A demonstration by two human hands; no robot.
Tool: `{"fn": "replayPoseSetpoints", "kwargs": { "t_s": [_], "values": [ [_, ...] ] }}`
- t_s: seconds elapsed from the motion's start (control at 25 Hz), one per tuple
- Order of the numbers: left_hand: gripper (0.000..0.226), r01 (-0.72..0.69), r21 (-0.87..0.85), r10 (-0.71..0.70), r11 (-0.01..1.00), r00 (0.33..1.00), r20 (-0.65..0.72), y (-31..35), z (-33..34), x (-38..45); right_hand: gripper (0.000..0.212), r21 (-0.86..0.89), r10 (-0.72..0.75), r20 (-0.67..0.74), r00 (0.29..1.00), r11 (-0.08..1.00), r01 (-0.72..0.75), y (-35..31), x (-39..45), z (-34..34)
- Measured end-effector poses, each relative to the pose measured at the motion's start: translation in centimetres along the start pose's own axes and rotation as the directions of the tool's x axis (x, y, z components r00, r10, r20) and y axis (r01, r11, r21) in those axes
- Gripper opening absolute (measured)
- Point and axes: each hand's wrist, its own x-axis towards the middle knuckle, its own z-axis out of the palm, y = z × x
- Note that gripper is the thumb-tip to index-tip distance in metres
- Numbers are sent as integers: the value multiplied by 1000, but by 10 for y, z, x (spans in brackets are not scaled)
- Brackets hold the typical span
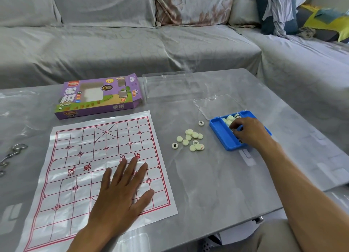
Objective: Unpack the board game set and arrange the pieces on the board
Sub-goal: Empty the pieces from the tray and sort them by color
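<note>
Flat on the paper board [105,157], near the table's front edge, my left hand [120,193] rests with fingers spread. No pieces stand on it yet. Right of it a small heap of pieces [190,140] lies on the grey table [217,185]; my right hand [249,132] curls into the blue tray [219,131], apparently pinching more. Beyond: purple box [98,97], covered sofa [132,44].

hidden: my right hand [247,132] covers the blue tray's [220,130] near pieces; its fingertip grip unreadable | cut off: metal rings [11,155] at left edge | too small: piece [190,139] characters
</note>
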Motion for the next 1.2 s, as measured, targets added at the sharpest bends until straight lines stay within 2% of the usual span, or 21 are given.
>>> {"fn": "replayPoseSetpoints", "kwargs": {
  "t_s": [0.08,0.16,0.2,0.32,0.4,0.48,0.52,0.56,0.64,0.72,0.8,0.84,0.88,0.92,1.0,1.08,1.2],
  "values": [
    [76,-1,-1,1,1000,1000,-3,0,0,-1,8,39,-20,-120,993,999,24,-6,-5,-2],
    [77,0,-6,0,1000,1000,-15,0,-1,0,1,183,-69,-243,968,976,115,-25,-15,-4],
    [77,0,-9,0,1000,1000,-19,1,-1,0,4,240,-118,-242,963,954,177,-39,-19,-4],
    [76,-5,-16,5,1000,1000,-14,0,0,0,7,296,-281,-53,958,912,284,-75,-27,14],
    [74,-1,5,1,1000,1000,-17,-1,0,0,12,228,-300,-53,953,925,303,-87,-22,29],
    [72,0,27,0,1000,1000,2,-1,0,1,26,-87,-363,-70,929,930,356,-92,-13,36],
    [70,-4,35,4,999,1000,12,0,-1,1,29,-256,-383,-4,924,893,369,-95,-10,38],
    [70,-11,43,10,999,1000,19,0,-1,2,28,-344,-377,50,925,863,370,-97,-9,39],
    [69,-18,55,18,998,1000,16,-1,0,2,25,-324,-376,68,924,868,376,-103,-11,37],
    [70,-17,62,17,998,1000,-10,-2,2,2,30,-113,-389,-30,921,917,383,-102,-15,30],
    [71,-19,61,20,998,1000,-16,-2,3,2,32,156,-254,-154,955,948,278,-89,-15,14],
    [71,-20,58,21,998,1000,-18,-2,2,2,31,205,-158,-189,969,959,196,-77,-13,4],
    [71,-21,52,21,998,1000,-10,-2,1,2,31,167,-69,-191,979,981,101,-62,-11,-6],
    [71,-19,48,19,999,1000,-2,-1,0,2,32,76,14,-141,990,997,-3,-46,-10,-15],
    [72,-13,29,13,999,1000,2,-1,1,1,33,-68,138,67,988,989,-133,-19,-12,-27],
    [75,-10,11,10,1000,1000,-19,-3,4,1,31,-57,152,233,960,988,-143,-8,-16,-30],
    [74,-11,25,12,1000,1000,-23,-2,2,1,29,-3,94,273,957,995,-97,-4,-19,-28]
  ]
}}
